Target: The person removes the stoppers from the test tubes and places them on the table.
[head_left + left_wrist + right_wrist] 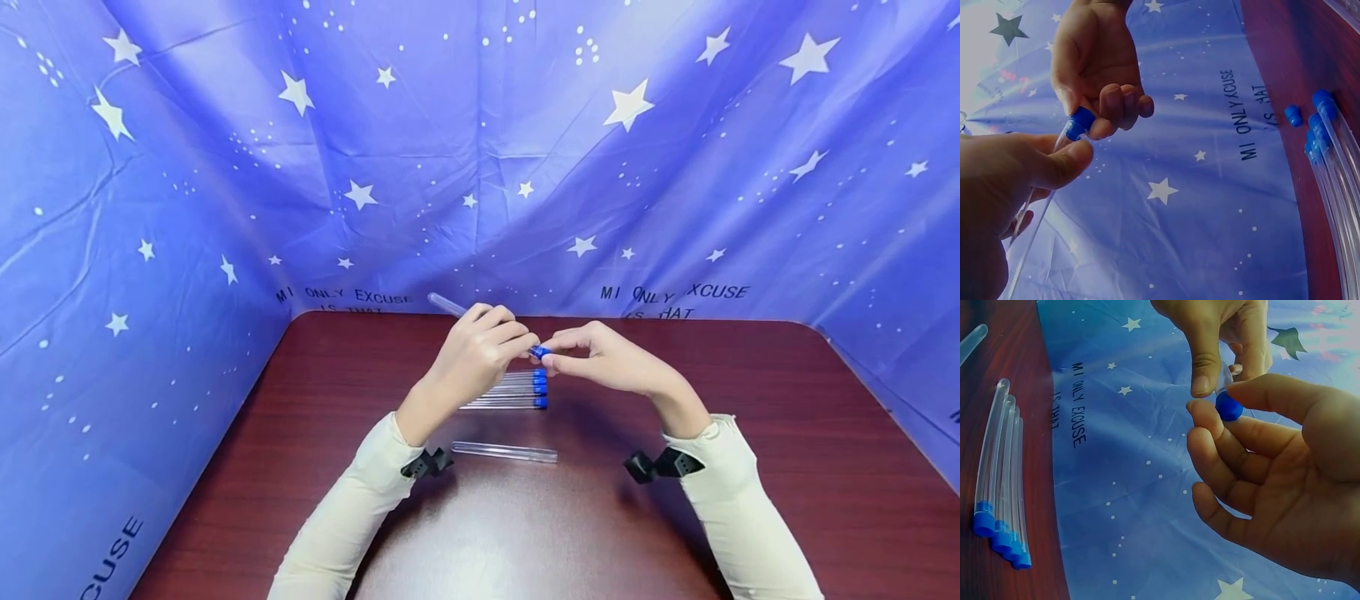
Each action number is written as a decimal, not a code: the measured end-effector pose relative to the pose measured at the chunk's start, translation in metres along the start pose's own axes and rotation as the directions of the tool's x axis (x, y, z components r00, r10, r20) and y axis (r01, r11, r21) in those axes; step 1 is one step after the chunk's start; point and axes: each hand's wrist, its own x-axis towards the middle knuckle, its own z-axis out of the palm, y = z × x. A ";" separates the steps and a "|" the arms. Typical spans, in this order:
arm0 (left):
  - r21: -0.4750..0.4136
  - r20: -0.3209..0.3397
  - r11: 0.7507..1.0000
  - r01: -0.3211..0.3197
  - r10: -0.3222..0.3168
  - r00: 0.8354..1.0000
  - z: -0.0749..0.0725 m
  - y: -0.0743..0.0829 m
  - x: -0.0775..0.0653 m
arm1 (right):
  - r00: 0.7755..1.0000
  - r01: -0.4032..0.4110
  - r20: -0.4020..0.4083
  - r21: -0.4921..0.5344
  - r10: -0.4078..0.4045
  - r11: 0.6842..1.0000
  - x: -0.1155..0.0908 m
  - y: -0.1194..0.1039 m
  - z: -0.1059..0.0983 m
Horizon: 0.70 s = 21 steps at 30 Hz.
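My left hand (474, 357) grips a clear test tube (446, 304) held above the table, its rounded end pointing up and left in the head view. At the tube's mouth sits a blue cap (1082, 116), pinched between the thumb and forefinger of my right hand (618, 360). The cap's lower, narrower part shows at the tube's opening in the left wrist view. My left thumb lies along the tube just below the cap. In the right wrist view the cap's round end (1229, 407) shows between the right fingers.
Several capped test tubes (506, 392) lie side by side on the dark red table (750, 500), beneath my hands. An uncapped tube (504, 452) lies nearer me. A loose blue cap (1293, 115) lies beside the capped row. Blue star-printed cloth (480, 167) hangs behind the table.
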 end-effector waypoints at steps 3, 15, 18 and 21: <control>0.000 0.025 1.000 0.004 -0.004 1.000 0.000 0.000 0.000 | 1.000 0.022 -0.015 -0.034 -0.022 0.999 0.000 0.001 0.001; 0.019 0.084 1.000 0.008 -0.010 0.996 0.002 0.002 -0.002 | 0.993 0.083 -0.065 -0.211 -0.099 0.974 0.002 0.002 0.008; 0.027 0.095 1.000 0.013 -0.016 0.995 0.002 0.003 -0.002 | 0.989 0.105 -0.076 -0.256 -0.128 0.961 0.002 0.000 0.010; 0.032 0.097 0.999 0.015 -0.018 0.995 0.001 0.003 -0.002 | 0.985 0.115 -0.088 -0.293 -0.147 0.949 0.003 0.000 0.011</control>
